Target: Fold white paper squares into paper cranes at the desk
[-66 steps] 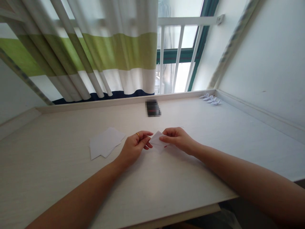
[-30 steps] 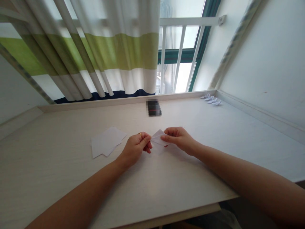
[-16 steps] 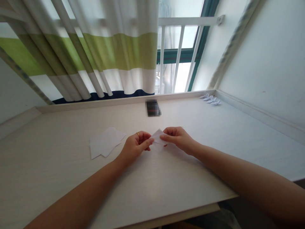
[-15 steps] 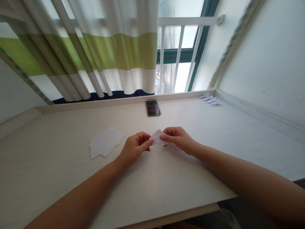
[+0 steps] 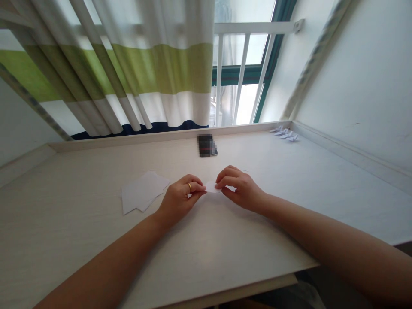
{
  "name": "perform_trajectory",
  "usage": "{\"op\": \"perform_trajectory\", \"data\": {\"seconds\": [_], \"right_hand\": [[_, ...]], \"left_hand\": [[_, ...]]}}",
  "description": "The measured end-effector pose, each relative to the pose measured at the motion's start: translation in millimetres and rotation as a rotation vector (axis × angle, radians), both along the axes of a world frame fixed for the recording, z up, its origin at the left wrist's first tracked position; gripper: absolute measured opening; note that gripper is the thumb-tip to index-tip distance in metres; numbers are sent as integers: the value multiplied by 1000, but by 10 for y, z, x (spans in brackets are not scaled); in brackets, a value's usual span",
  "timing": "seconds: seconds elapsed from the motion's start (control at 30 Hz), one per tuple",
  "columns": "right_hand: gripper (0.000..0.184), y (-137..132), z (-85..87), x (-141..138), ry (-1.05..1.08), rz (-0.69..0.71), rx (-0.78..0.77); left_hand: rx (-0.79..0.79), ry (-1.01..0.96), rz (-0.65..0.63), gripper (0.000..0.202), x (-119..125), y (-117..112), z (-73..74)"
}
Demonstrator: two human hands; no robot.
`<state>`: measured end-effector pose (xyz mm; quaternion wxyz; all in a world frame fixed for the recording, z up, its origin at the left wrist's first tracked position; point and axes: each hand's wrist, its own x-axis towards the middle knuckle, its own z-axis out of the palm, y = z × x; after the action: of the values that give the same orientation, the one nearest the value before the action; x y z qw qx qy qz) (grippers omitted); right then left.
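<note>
Between my two hands is a small piece of folded white paper [image 5: 211,187], partly covered by fingertips. My left hand [image 5: 185,192], with a gold ring on one finger, pinches its left edge between thumb and fingers. On the other side, my right hand [image 5: 237,185] grips the right edge, fingers bent over it and thumb below. The paper is held just over or on the pale desk [image 5: 206,244]; I cannot tell whether it touches. Left of my left hand lie several loose white paper sheets [image 5: 140,193], overlapping flat on the desk.
A dark, pixelated object [image 5: 206,145] lies near the desk's back edge. Several small folded white paper figures [image 5: 285,133] sit in the far right corner. Behind the raised back ledge hang a white and green curtain [image 5: 154,68] and white window bars [image 5: 243,73].
The paper has turned from showing a pointed top to a flatter, narrower view. My right fingers have risen and curled over it; the left fingers have straightened into a flatter pinch.
</note>
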<state>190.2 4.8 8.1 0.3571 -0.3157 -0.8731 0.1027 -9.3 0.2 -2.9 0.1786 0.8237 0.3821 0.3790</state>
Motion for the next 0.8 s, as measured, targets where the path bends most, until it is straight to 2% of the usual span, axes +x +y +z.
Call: {"op": "perform_trajectory", "data": {"seconds": [0.1,0.2,0.3,0.4,0.6,0.8], "right_hand": [[17,28,-19,13,-121,32,52],[15,55,-39,28,-255,99,9],[16,73,-46,49,-352,172,-44],[18,79,-29,74,-389,214,-61],[17,34,31,78,-456,232,-26],[16,1,27,29,-472,223,-25]], "left_hand": [[45,190,-57,18,-31,28,-28],[55,390,-123,22,-45,28,-10],[56,490,-206,24,-48,5,35],[4,467,-244,24,-52,-7,51],[-249,235,-145,23,-13,46,-18],[-376,170,-71,22,23,83,-40]]}}
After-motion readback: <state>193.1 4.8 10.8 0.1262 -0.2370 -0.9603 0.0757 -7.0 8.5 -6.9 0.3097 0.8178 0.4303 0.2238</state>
